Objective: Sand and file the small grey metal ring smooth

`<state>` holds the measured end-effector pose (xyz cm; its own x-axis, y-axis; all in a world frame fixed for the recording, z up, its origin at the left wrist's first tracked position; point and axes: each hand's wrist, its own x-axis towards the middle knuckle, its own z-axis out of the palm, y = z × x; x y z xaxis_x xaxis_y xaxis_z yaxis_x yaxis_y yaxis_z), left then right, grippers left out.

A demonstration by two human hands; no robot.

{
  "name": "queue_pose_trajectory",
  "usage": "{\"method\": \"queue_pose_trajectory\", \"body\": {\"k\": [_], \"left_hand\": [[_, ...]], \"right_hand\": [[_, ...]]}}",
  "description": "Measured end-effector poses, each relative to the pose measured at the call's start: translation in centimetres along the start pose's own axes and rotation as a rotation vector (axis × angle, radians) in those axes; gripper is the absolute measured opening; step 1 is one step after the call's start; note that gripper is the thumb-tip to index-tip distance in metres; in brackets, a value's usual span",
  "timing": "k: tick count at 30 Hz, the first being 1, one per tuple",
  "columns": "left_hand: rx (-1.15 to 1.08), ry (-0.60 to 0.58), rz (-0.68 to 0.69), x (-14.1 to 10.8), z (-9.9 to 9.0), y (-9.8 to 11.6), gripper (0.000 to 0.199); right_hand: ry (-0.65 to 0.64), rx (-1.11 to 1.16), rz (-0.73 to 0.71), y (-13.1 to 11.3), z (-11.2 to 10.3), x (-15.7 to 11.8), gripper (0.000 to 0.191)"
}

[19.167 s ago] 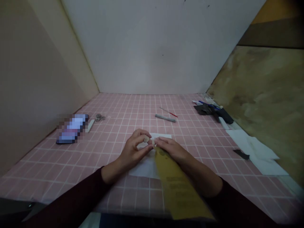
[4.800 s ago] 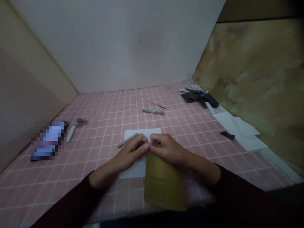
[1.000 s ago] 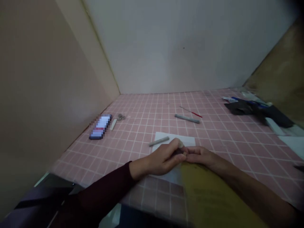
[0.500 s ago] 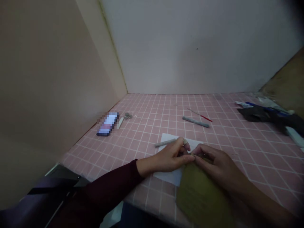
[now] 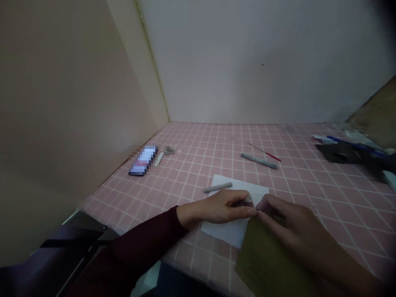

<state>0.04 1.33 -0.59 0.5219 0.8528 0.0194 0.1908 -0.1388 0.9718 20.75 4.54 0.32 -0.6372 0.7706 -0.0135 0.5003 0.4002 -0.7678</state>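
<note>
My left hand (image 5: 227,206) is closed in a pinch over a white paper sheet (image 5: 224,233); what lies between its fingertips is too small to name. Its fingertips meet those of my right hand (image 5: 287,218). An olive-green cloth (image 5: 269,260) hangs from the pinched fingers of my right hand, down past the table's front edge. A short grey stick (image 5: 218,187) lies across the paper's back left part, just behind my left hand.
Further back lie a longer grey stick (image 5: 259,161) and a thin red-handled tool (image 5: 272,156). A phone (image 5: 144,161), a white strip (image 5: 159,159) and small metal items (image 5: 169,151) are at the left. Dark cloth (image 5: 337,152) lies at the right.
Both hands have shifted slightly right and down, and the olive cloth has moved with them. More of the short grey stick shows. The view has turned a little.
</note>
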Motion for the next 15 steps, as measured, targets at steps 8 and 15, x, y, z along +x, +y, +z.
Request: {"method": "queue_pose_trajectory", "body": {"k": [8, 15], "left_hand": [[0.111, 0.093, 0.006, -0.4, 0.0, 0.3, 0.028], [-0.292, -0.009, -0.091, -0.2, -0.1, -0.3, 0.033]], "right_hand": [[-0.126, 0.278, 0.157, 1.0, 0.6, 0.5, 0.031], [-0.036, 0.198, 0.129, 0.3, 0.7, 0.5, 0.031]]}}
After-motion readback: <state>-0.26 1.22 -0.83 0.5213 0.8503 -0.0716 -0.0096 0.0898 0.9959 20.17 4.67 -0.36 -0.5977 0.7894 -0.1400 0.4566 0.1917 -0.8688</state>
